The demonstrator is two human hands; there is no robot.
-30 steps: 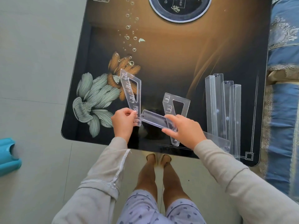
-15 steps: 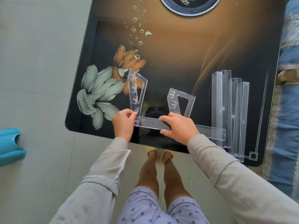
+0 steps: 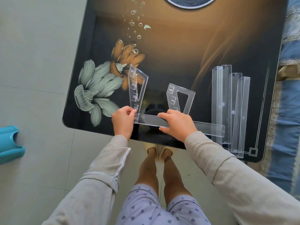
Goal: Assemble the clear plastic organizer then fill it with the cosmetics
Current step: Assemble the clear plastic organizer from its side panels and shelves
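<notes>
**Strip meets left panel at near table edge**

Nearest: feet (image 3: 159,153) on the tiled floor (image 3: 40,78), just under the near edge of the table (image 3: 178,54).

- left hand (image 3: 123,122): fingers curled, thumb and fingertips pinching the near end of the left side panel (image 3: 138,88). The panel runs away from the hand towards the far side. Can't tell if it lies flat or is lifted.
- right hand (image 3: 177,125): fingers curled over the far edge of the shelf strip (image 3: 151,121), thumb on its near edge, gripping about mid-length.
- The strip lies left to right along the near table edge. Its left end touches the left panel's near end at the left hand; its right end reaches the stack.
- second side panel (image 3: 180,98): just beyond the right hand, near end hidden by it.
- stack of clear shelf pieces (image 3: 230,108): right side of the table, long axis near to far, overlapping.

Off the table: blue plastic object (image 3: 9,143) on the floor at left, blue fabric (image 3: 290,95) at right.
</notes>
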